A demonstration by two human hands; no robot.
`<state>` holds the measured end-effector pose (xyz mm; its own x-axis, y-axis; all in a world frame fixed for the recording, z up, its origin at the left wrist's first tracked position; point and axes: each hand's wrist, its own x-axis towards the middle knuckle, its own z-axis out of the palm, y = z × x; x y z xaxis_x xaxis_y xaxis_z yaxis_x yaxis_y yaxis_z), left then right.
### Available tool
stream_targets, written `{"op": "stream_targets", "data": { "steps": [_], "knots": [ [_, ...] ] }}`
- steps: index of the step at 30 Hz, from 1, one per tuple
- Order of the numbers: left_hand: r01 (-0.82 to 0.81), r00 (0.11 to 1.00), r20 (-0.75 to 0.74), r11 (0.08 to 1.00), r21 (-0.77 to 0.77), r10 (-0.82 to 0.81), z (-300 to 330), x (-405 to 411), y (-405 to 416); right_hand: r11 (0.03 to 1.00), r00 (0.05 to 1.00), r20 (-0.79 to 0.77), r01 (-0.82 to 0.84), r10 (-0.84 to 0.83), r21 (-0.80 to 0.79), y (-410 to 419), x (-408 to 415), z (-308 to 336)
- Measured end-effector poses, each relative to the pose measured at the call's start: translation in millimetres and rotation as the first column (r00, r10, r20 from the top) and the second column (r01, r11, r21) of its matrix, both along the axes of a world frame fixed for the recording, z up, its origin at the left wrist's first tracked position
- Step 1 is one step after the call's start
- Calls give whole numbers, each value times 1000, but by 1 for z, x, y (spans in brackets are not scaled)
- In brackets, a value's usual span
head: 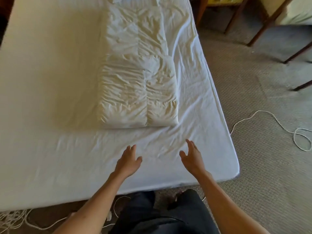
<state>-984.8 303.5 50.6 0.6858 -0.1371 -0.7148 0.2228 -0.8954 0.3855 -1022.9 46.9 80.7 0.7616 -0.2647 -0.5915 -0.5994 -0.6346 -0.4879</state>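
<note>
Reaching toward the folded blanket point(138, 92) on the bed point(42, 81), left hand point(128, 161) and right hand point(192, 157) hover spread and empty, just short of it; folding seems done, carrying it off remains.

I log a passable strip of mattress point(94, 146) between my left hand point(129, 162), my right hand point(192, 157) and the near end of the folded duvet point(140, 81), plus a wide stretch to its left. Obstacles: the duvet ahead; right of the mattress, a white cord point(263, 111) and chair legs point(269, 22) on the carpet point(253, 166).
</note>
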Motion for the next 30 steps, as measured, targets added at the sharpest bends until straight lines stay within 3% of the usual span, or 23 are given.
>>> {"op": "stream_targets", "data": {
  "steps": [7, 11, 15, 17, 22, 30],
  "knots": [
    [151, 987, 69, 981, -123, -143, 37, -20, -116, 996, 998, 13, 66, -67, 58, -93, -39, 32],
    [111, 989, 110, 987, -114, -99, 41, -17, -198, 992, 993, 41, 110, -113, 63, -178, -61, 31],
    [20, 992, 129, 990, -141, -2, 48, -17, -298, 995, 998, 32, 54, -56, 80, -271, -73, 26],
    [48, 994, 109, 987, -150, -32, 56, -15, -347, 994, 996, 46, 70, -74, 87, -312, -77, 35],
    [63, 988, 151, 976, -211, -31, 59, 9, -458, 993, 987, 112, 110, -114, 41, -413, -66, 59],
    [24, 989, 151, 973, -231, 11, 38, 50, -530, 998, 983, 173, 62, -65, 25, -482, -3, 74]
  ]
}}
